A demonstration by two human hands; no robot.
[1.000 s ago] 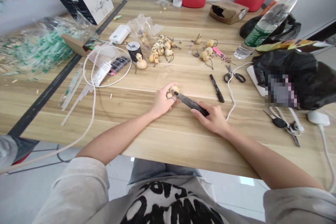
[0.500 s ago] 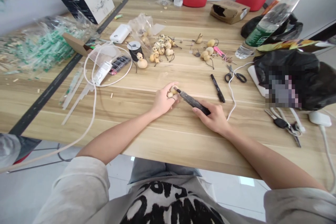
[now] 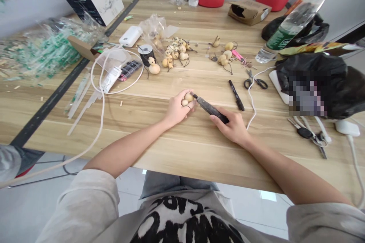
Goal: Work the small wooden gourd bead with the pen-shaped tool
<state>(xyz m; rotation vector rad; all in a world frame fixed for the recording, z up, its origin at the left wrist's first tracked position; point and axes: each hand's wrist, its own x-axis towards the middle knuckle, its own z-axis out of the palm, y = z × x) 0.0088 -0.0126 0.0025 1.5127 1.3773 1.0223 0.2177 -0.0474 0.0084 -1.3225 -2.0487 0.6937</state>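
Observation:
My left hand [image 3: 178, 108] has its fingers curled around a small tan gourd [image 3: 189, 97], with its smaller bulb towards me and a thin dark cord by it. My right hand [image 3: 232, 124] grips a dark grey, stick-shaped tool [image 3: 209, 108] from above, its narrow tip pointing left. The tip is beside the gourd, near my left fingertips; whether it touches cannot be made out. Farther back lies a cluster of small gourds [image 3: 177, 48], some with dark markings and cords. One gourd with a drawn face [image 3: 154, 67] stands by a black cord spool [image 3: 146, 56].
A black marker [image 3: 236, 95] and scissors [image 3: 256, 82] lie to the right, with a white cable beside them. Keys [image 3: 309, 134], a black plastic bag [image 3: 319, 68] and a tilted water bottle [image 3: 296, 22] are farther right. Green-and-clear packets [image 3: 54, 49] cover the left side.
The tool's tip has shifted slightly right, off the front of the gourd, so more of the gourd shows. My left hand stays almost in place.

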